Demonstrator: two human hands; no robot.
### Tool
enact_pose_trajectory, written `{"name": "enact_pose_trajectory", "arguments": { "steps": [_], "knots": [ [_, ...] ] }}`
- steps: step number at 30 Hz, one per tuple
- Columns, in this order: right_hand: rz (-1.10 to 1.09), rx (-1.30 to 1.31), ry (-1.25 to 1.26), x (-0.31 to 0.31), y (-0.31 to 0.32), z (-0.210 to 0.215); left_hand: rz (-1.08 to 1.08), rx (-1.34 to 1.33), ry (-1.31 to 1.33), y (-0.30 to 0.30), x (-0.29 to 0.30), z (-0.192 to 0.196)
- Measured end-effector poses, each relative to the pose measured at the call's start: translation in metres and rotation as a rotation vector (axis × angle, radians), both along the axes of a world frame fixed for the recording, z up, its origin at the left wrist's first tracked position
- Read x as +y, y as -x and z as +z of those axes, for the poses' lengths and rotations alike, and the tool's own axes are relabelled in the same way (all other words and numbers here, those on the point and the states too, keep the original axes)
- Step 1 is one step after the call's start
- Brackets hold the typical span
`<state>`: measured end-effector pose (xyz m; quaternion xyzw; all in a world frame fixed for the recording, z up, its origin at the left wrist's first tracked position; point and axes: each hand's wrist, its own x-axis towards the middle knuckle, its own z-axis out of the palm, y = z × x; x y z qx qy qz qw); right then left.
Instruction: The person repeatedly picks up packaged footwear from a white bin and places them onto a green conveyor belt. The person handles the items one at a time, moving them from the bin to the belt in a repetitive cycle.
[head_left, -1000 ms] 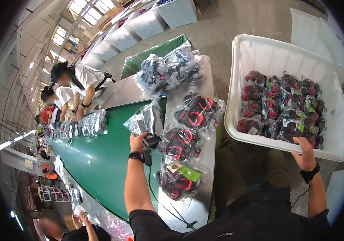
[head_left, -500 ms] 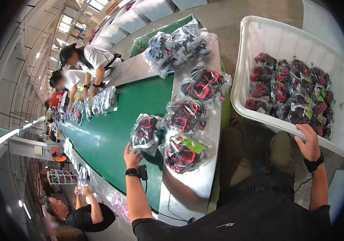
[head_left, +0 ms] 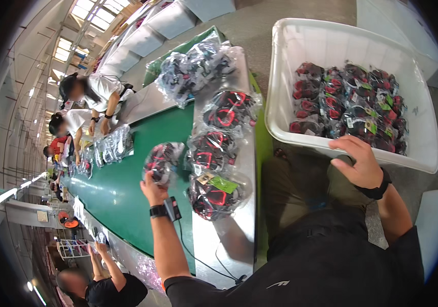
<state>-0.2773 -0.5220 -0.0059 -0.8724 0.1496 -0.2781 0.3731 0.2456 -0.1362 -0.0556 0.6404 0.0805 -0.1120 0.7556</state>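
Observation:
My left hand (head_left: 153, 190) grips the lower end of a clear plastic bag with a black-and-red item (head_left: 163, 159) in it, over the green conveyor belt (head_left: 127, 204). The bag stands tilted; what exactly is inside cannot be made out. To its right, a row of similar bagged black-and-red items lies on the metal table edge (head_left: 229, 233), the nearest one (head_left: 214, 197) with a green tag. My right hand (head_left: 358, 162) is empty, fingers apart, by the near rim of a large white bin (head_left: 280, 112). Several rows of such bagged items (head_left: 362, 110) lie in the bin.
A pile of bagged dark-and-blue items (head_left: 193, 69) sits at the table's far end. Along the belt's far left side, people (head_left: 104, 92) handle more bags (head_left: 114, 143); another person (head_left: 111, 286) works at the lower left. A cable (head_left: 191, 245) runs from my left wrist device.
My left hand, with fingers spread beside the bag before, has closed on it and tilted it. My right hand has come nearer to me, off the bin's rim. The view has shifted slightly.

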Motion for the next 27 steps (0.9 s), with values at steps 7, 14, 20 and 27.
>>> {"name": "enact_pose_trajectory", "arguments": {
  "steps": [7, 14, 20, 27],
  "knots": [
    [0.167, -0.187, 0.162, 0.050, -0.040, 0.047, -0.380, -0.302, -0.024, 0.205, -0.089, 0.104],
    [-0.010, -0.062, 0.588, 0.088, -0.050, 0.028, -0.438, 0.296, 0.326, 0.337, -0.169, 0.070],
    [-0.041, -0.085, 0.653, 0.060, -0.032, 0.021, -0.769, 0.140, 0.283, 0.371, -0.192, 0.058],
    [-0.017, 0.034, 0.594, -0.073, -0.024, 0.011, -0.913, -0.368, 0.028, 0.344, -0.139, 0.086]
  ]
}}
